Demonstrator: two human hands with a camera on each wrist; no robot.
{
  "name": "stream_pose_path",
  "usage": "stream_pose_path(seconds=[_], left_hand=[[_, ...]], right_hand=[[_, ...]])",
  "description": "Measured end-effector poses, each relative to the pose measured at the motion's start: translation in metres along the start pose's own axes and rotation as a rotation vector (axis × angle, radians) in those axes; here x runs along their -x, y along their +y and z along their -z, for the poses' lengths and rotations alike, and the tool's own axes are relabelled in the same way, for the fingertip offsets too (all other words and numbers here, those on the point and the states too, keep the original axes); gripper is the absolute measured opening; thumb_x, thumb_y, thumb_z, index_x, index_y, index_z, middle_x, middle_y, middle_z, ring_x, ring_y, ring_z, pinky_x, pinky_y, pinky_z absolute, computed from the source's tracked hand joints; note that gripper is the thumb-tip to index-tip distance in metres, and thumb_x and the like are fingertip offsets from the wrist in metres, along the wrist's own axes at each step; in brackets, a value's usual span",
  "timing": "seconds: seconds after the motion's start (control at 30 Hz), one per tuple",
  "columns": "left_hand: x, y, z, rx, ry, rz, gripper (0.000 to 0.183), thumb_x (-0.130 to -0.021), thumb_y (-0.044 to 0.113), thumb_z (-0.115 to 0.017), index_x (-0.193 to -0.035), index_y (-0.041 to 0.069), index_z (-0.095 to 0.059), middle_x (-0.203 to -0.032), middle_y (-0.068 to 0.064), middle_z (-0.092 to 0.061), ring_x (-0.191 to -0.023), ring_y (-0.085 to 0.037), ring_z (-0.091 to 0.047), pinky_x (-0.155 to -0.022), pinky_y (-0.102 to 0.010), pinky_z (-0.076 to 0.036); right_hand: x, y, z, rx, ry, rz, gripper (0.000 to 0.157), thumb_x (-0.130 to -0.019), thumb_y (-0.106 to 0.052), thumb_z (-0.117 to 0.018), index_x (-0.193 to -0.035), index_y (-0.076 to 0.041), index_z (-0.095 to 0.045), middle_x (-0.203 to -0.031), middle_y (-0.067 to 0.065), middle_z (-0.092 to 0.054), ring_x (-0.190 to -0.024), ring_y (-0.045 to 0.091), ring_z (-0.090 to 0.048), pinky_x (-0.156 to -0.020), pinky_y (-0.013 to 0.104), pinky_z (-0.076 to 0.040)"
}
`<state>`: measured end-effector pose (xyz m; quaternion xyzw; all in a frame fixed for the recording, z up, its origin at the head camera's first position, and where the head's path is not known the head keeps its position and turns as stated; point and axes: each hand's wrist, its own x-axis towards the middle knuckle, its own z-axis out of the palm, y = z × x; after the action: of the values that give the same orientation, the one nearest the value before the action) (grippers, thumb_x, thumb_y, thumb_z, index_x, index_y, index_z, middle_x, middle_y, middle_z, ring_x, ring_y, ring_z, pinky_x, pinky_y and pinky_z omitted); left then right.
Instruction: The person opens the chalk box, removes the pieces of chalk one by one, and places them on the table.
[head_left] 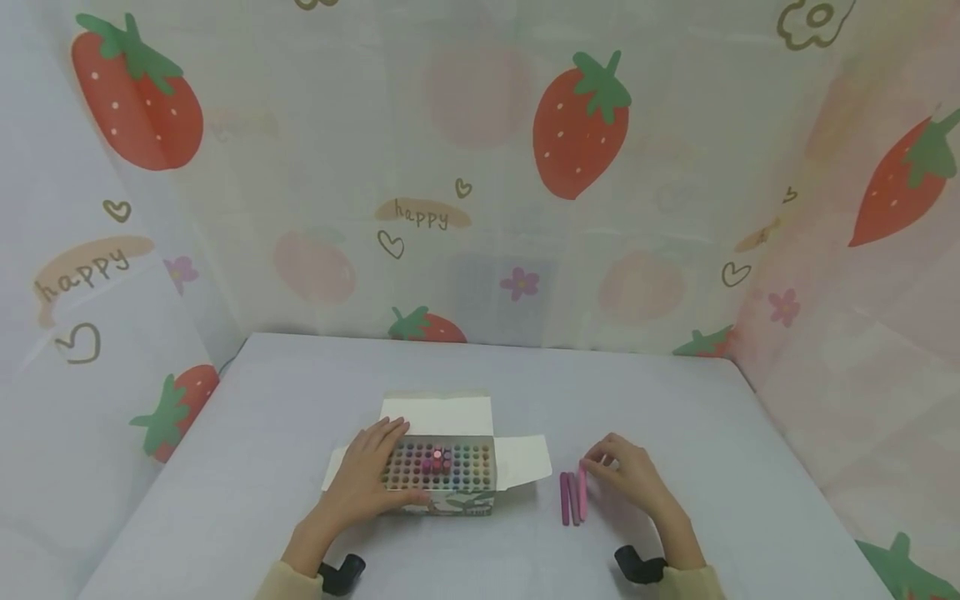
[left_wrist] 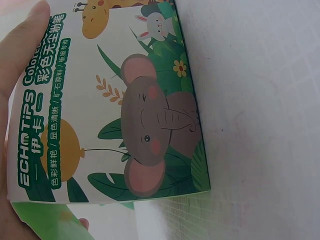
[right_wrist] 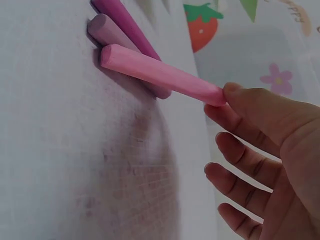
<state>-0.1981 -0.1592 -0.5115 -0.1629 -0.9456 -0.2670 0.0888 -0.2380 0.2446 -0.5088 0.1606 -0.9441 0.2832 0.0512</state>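
Note:
A white box of colored chalk (head_left: 457, 502) with animal drawings stands upright, its lid and flaps folded out, showing rows of chalk ends. My left hand (head_left: 365, 477) holds its left part, fingers reaching to the back edge and thumb along the front top edge. The printed front (left_wrist: 110, 100) fills much of the left wrist view. Between thumb and index finger, my right hand (head_left: 628, 476) pinches one end of a pink chalk stick (right_wrist: 160, 74), tilted with its other end low by the table. Beside it lie a mauve chalk stick (right_wrist: 112, 32) and a magenta one (right_wrist: 127, 25).
The pale table (head_left: 300, 383) extends around the box, with patterned strawberry sheets (head_left: 360, 150) along its back and sides. An open white flap (head_left: 522, 461) sticks out from the box toward the chalk sticks. Several pink and red sticks (head_left: 437, 461) protrude above the other rows.

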Motion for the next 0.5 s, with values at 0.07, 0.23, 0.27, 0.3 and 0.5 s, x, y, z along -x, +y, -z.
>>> stream_pose_path(seconds=[0.07,0.23,0.27,0.3,0.5], left_hand=[[-0.0001,0.0002,0.0000,0.000,-0.002,0.001,0.108,-0.060,0.072,-0.067,-0.143,0.011,-0.034,-0.148,-0.009,-0.033,-0.138,-0.030,-0.023,-0.114,-0.052,-0.014],[-0.0003,-0.0006,-0.0007,-0.006,-0.009,-0.001,0.107,-0.061,0.074,-0.065,-0.143,0.012,-0.034,-0.148,-0.008,-0.032,-0.139,-0.029,-0.023,-0.114,-0.051,-0.014],[-0.0003,-0.0008,-0.0009,-0.007,-0.009,-0.003,0.107,-0.061,0.074,-0.065,-0.143,0.011,-0.034,-0.148,-0.008,-0.032,-0.138,-0.029,-0.023,-0.114,-0.051,-0.014],[-0.0002,-0.0011,-0.0010,-0.007,-0.008,-0.004,0.107,-0.061,0.074,-0.065,-0.142,0.011,-0.034,-0.148,-0.008,-0.033,-0.138,-0.029,-0.023,-0.114,-0.051,-0.014],[0.0004,-0.0009,-0.0009,-0.005,-0.008,-0.003,0.108,-0.060,0.074,-0.065,-0.142,0.011,-0.034,-0.148,-0.008,-0.033,-0.139,-0.029,-0.023,-0.114,-0.051,-0.014]], right_hand=[[-0.0005,-0.0006,-0.0013,0.002,-0.023,-0.024,0.010,-0.083,-0.030,-0.068,-0.083,-0.020,-0.068,-0.084,-0.009,-0.059,-0.077,0.008,-0.055,-0.065,0.024,-0.045],[-0.0002,-0.0012,-0.0041,0.009,-0.057,-0.071,0.012,-0.083,-0.031,-0.068,-0.080,-0.020,-0.068,-0.081,-0.009,-0.058,-0.072,0.006,-0.052,-0.062,0.022,-0.043],[-0.0001,-0.0014,-0.0044,0.011,-0.060,-0.075,0.012,-0.083,-0.031,-0.068,-0.080,-0.020,-0.068,-0.081,-0.009,-0.057,-0.071,0.006,-0.051,-0.061,0.021,-0.043],[-0.0001,-0.0013,-0.0048,0.013,-0.061,-0.077,0.011,-0.083,-0.030,-0.068,-0.080,-0.020,-0.068,-0.081,-0.009,-0.057,-0.071,0.006,-0.051,-0.061,0.021,-0.043],[-0.0007,-0.0010,-0.0062,0.040,-0.073,-0.092,0.012,-0.083,-0.029,-0.069,-0.078,-0.019,-0.068,-0.079,-0.008,-0.057,-0.068,0.006,-0.049,-0.058,0.021,-0.041]])
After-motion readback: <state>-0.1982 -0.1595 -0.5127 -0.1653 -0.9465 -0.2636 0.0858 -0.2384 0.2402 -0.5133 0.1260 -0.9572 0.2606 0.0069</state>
